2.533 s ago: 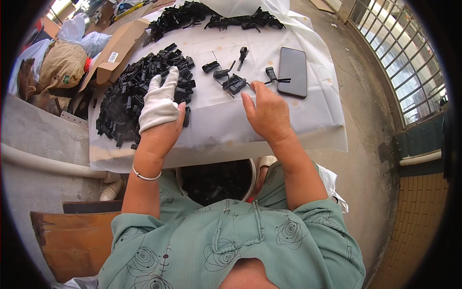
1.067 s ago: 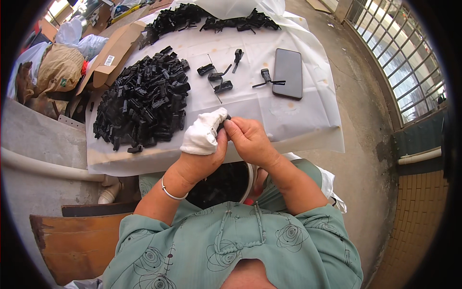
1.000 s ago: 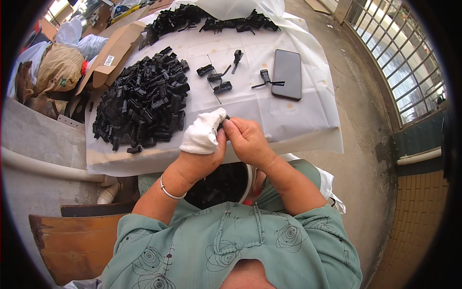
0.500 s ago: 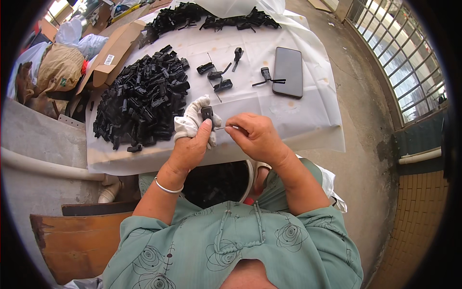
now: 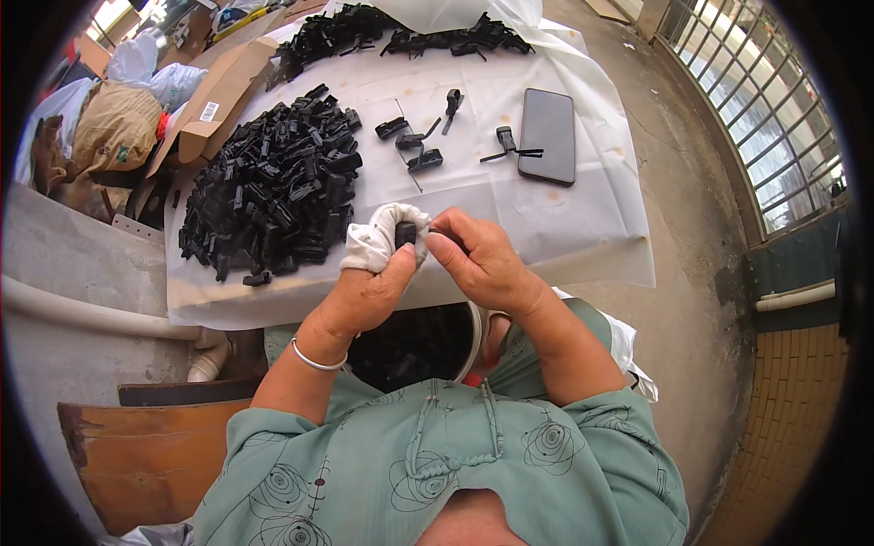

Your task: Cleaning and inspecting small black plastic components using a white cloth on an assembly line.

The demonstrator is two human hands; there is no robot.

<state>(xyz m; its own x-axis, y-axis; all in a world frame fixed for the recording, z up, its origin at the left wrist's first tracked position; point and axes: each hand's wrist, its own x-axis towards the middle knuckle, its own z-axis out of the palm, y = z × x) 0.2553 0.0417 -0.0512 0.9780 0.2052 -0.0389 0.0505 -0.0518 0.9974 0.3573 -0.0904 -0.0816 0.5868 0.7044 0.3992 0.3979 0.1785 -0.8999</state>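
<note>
My left hand [image 5: 371, 289] is closed around a small black plastic part [image 5: 405, 234], thumb pressed on it. A white cloth glove [image 5: 369, 246] covers that hand's fingers, while the thumb is bare. Right beside it, my right hand [image 5: 482, 257] is pinched, with its fingertips against the edge of the glove. A thin metal pin showed in this pinch a moment ago; the fingers now mostly hide it. Left of my hands lies a big heap of similar black parts [image 5: 273, 187]. Several loose ones [image 5: 424, 161] lie beyond my hands, with a thin wire or rod among them.
A phone [image 5: 548, 136] lies on the white table sheet [image 5: 592, 227], with one black part [image 5: 506, 141] next to it. More black parts [image 5: 455, 38] line the far edge. A cardboard box [image 5: 218, 100] stands at the left. Below the table edge is a round tub [image 5: 475, 337] holding dark pieces.
My left hand has shifted slightly right and tilted the black part, bringing the glove up against my right fingertips. The metal pin between the hands is no longer clearly visible.
</note>
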